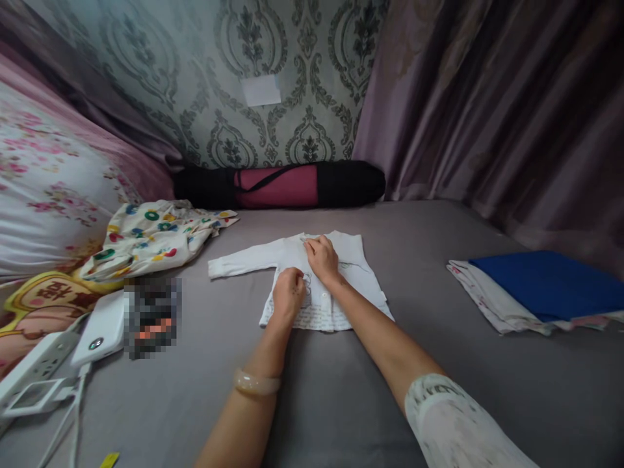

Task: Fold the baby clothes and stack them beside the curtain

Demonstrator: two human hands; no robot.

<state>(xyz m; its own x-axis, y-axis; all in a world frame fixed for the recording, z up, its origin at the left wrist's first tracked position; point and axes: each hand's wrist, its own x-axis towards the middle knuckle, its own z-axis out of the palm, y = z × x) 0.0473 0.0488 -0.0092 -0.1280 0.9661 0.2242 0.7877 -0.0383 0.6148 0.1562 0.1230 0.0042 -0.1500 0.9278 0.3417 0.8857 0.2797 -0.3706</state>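
A small white long-sleeved shirt (351, 286) with buttons and dark line print lies flat on the grey bed sheet. Its sleeve on the left (244, 261) stretches straight out, while no sleeve sticks out on the right. My left hand (288, 296), a pale bangle on its wrist, is closed with fingertips pinching the cloth on the left side of the front. Just above it, my right hand (322, 259) has its fingers curled on the fabric near the collar. The fingertips of both hands are partly hidden.
A black and maroon long bag (277, 186) lies along the wall. Folded cloths with a blue one (546, 286) on top are at right. At left sit a patterned cloth (151, 234), a white power bank (100, 328), a power strip (41, 364) and cables.
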